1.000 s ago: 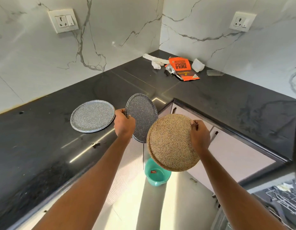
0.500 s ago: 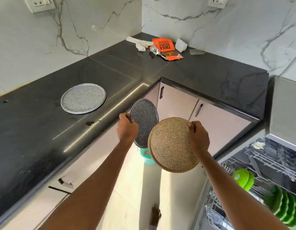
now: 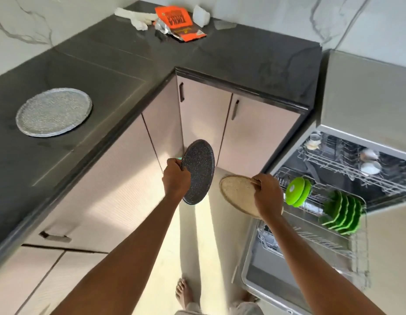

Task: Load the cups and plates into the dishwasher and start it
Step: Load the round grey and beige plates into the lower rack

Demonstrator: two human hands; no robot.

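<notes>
Head view: dishwasher lower rack holds green plates (upright); beside it, right hand grips beige plate, left hand grips dark speckled plate.

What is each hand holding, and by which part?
Left hand grips the dark plate by its rim; right hand grips the beige plate by its rim.

Speckled matt plates, glossy dark stone counter, wire racks.
</notes>
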